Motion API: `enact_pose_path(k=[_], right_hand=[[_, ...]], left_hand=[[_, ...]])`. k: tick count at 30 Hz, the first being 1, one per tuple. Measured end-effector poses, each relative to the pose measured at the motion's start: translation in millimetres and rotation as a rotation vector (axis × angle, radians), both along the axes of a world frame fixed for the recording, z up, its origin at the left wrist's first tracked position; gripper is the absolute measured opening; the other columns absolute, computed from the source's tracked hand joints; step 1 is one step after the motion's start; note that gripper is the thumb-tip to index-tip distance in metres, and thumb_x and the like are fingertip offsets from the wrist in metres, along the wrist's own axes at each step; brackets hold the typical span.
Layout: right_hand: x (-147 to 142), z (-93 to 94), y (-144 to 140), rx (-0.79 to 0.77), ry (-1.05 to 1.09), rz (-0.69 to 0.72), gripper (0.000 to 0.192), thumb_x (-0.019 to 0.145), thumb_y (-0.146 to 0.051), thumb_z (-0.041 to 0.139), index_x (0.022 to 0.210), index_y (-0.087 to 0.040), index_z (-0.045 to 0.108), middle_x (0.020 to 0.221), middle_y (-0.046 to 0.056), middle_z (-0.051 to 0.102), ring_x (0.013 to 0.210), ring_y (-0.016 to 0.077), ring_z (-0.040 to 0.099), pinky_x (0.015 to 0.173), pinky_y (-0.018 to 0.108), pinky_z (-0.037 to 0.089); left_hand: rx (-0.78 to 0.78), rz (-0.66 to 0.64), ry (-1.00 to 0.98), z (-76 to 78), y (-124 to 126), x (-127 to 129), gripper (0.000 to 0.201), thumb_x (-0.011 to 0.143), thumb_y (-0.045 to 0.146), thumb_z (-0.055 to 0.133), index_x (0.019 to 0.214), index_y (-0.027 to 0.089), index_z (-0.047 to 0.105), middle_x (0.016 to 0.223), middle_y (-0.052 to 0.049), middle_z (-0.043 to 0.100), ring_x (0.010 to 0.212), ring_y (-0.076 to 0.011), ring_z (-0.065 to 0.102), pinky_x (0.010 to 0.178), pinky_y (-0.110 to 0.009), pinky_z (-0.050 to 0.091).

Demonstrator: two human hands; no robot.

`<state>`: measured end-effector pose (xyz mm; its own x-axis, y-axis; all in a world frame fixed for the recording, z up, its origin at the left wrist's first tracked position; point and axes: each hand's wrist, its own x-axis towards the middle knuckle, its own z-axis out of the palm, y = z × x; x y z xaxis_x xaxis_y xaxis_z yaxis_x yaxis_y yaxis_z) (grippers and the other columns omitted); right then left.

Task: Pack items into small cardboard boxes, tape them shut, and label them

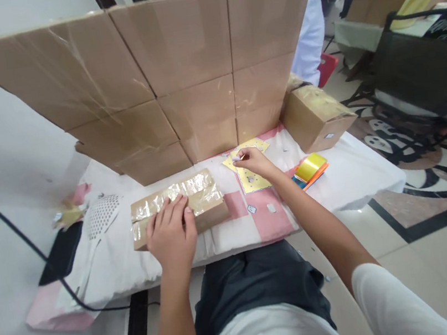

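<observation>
My left hand [172, 226] lies with its fingers stretched over a long cardboard box [204, 191] wrapped in clear tape. Over the yellow patterned sheets [254, 179], my right hand [253, 161] pinches a small whitish piece [236, 159] between thumb and fingertips; its kind is too small to make out. Two small pale pieces, one with a dark outline [251, 208] and one plain [271, 208], lie on the cloth nearer to me. Right of my right forearm, a roll of yellow tape [311, 167] sits on orange and blue flat items.
A tall wall of stacked cardboard boxes [188, 44] stands along the table's far side. Another taped box [317, 120] is at the right. A dark flat object [62, 253] and a dotted mask-like item [104, 213] lie left. A person's white sleeve [309, 37] shows behind the wall.
</observation>
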<state>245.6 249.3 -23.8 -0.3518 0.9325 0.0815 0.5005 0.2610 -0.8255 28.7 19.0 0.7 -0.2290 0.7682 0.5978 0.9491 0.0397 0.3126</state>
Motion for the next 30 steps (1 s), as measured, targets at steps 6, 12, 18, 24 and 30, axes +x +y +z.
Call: enact_pose_path(k=[6,12,18,24,30], right_hand=[[7.4,-4.0,-53.9,-0.054,0.516,0.010,0.025,0.070,-0.039,0.078,0.076,-0.020,0.063,0.062,-0.006,0.050,0.056,0.0090,0.044,0.054,0.024,0.037],[-7.1,-10.1,-78.9,-0.293,0.772,0.103,0.026,0.064,-0.033,0.081,0.084,-0.022,0.071,0.087,0.001,0.073,0.075,0.0156,0.068,0.072,0.032,0.056],[-16.3,-14.8,-93.2,-0.388,0.804,0.142,0.026,0.080,-0.034,0.068,0.100,-0.021,0.076,0.091,0.005,0.076,0.076,0.0168,0.069,0.065,0.029,0.052],[-19.7,-23.0,-96.4,-0.311,0.766,0.162,0.030,0.080,-0.032,0.073,0.109,-0.023,0.068,0.092,0.003,0.074,0.089,0.0187,0.071,0.075,0.032,0.058],[-18.1,-33.6,-84.2,-0.142,0.550,0.081,0.033,0.084,-0.023,0.061,0.117,-0.021,0.065,0.117,0.009,0.069,0.094,0.0192,0.069,0.081,0.035,0.059]], left_hand=[[0.030,0.024,0.005,-2.7,-0.3,2.4,0.034,0.100,0.027,0.050,0.125,0.025,0.072,0.132,-0.005,0.073,0.133,-0.0258,0.061,0.113,-0.040,0.034],[0.051,0.055,0.005,-5.9,3.4,2.3,0.035,0.098,0.025,0.050,0.123,0.024,0.074,0.127,-0.006,0.075,0.129,-0.0259,0.064,0.109,-0.039,0.038],[0.051,0.070,0.072,-3.4,5.3,2.9,0.035,0.098,0.024,0.047,0.119,0.022,0.076,0.124,-0.005,0.076,0.126,-0.0247,0.066,0.106,-0.037,0.040],[0.072,0.087,0.095,-2.3,7.7,5.0,0.036,0.099,0.025,0.045,0.116,0.021,0.077,0.119,-0.005,0.078,0.123,-0.0247,0.068,0.103,-0.037,0.042],[0.064,0.095,0.082,-3.8,7.8,4.9,0.036,0.099,0.023,0.046,0.119,0.021,0.076,0.122,-0.006,0.077,0.125,-0.0245,0.067,0.106,-0.037,0.040]])
